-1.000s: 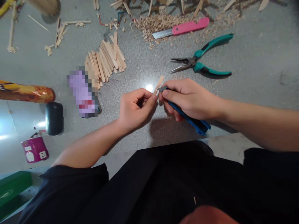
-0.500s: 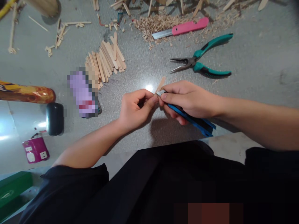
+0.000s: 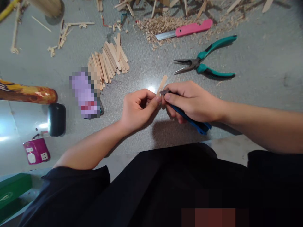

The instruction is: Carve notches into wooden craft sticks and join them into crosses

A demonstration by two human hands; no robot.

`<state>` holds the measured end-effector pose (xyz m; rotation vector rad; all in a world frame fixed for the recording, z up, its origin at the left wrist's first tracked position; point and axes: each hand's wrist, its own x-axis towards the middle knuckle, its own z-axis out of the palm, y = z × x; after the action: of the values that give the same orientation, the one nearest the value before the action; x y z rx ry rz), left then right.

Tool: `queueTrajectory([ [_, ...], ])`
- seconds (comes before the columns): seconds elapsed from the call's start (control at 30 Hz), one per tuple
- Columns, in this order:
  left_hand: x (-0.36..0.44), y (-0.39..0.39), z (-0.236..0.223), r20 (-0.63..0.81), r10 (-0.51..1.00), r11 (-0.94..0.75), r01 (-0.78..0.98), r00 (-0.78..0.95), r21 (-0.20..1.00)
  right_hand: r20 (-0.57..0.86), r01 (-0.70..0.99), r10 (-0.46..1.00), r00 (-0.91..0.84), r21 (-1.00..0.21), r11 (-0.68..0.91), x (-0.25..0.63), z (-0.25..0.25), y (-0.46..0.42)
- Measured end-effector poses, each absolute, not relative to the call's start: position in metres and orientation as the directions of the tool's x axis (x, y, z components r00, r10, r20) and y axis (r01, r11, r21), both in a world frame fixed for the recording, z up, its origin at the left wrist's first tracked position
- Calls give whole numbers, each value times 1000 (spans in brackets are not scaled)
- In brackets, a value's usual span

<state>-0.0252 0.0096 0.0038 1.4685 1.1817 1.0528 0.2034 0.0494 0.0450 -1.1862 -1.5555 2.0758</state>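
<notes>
My left hand (image 3: 139, 108) pinches the lower end of a flat wooden craft stick (image 3: 162, 83) between thumb and fingertips; the stick points up and to the right. Closed around a blue-handled knife (image 3: 201, 126), my right hand (image 3: 189, 99) has its thumb near the short grey blade. That blade lies close beside the stick, just above my left fingertips; whether it touches the wood I cannot tell. Most of the handle's front part is hidden under my fingers, while its blue rear end sticks out below the palm.
Teal-handled pliers (image 3: 199, 63) lie open beyond my right hand. Farther back, a pink knife (image 3: 194, 29) rests by wood shavings (image 3: 163, 26). A pile of craft sticks (image 3: 109, 61), a blurred purple object (image 3: 84, 93), a dark rounded case (image 3: 56, 119) and a magenta box (image 3: 36, 151) are leftward.
The knife tilted, its rear end swinging right and down, then came back with my right hand. The craft stick tipped slightly right and returned. My left hand keeps its pinch.
</notes>
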Motion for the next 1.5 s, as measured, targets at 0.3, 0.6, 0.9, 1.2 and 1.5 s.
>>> queueTrajectory([
  [0.3, -25, 14, 6, 55, 980, -78, 117, 192, 990, -435, 208, 599, -673, -888, -411, 205, 43, 54],
  [0.6, -24, 12, 3, 121, 983, -143, 159, 141, 977, -447, 187, 667, -596, -885, -427, 204, 42, 55],
  [0.9, -25, 9, 2, 280, 947, -320, 372, 157, 872, -458, 256, 670, -583, -887, -384, 203, 46, 54],
  [1.2, -28, 8, 3, 371, 908, -417, 487, 193, 768, -515, 259, 617, -595, -850, -459, 203, 47, 55],
  [1.5, -29, 10, -1, 390, 888, -458, 520, 243, 720, -546, 204, 586, -598, -811, -548, 203, 50, 55],
])
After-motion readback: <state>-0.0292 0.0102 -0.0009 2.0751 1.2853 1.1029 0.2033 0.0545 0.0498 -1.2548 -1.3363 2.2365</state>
